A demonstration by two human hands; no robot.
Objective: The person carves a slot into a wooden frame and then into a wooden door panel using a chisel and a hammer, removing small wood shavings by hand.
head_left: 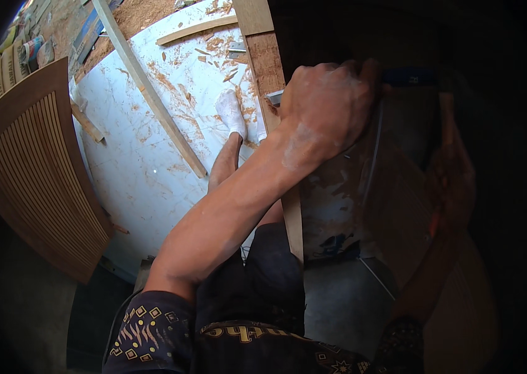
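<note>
Left forearm [226, 227], bare, uppermost, crossing the middle from a patterned sleeve. Slatted wooden panel [67, 112] at far left, standing aslant, untouched. Long timber strip [151, 103], diagonal across a pale, marbled floor [126, 174] littered with shavings and chips; likely to roll or slip underfoot if trodden on. One foot in a white sock [231, 111], no shoe visible, beside the work; a dropped edge could cut it, the thin knit giving little protection. Small metal plates [236, 51] among the chips, easily overlooked. Wooden board [265, 56], narrow face upward, running from the top edge down toward the person's legs, its upper part rough and reddish; liable to split if a cut were driven along the grain. Metal blade [274, 97] at that face, its tip hard to make out. Left hand [329, 106], knuckles up, fingers closed tightly round what appears to be one chisel-like tool, the blade emerging on one side and a blue handle [408, 76] on the other; a skid off the wood might carry the edge toward the leg. Right hand [454, 181], deep in shadow near the handle; its opening and any hold cannot be told, and poor light could cause a misjudged blow.
</note>
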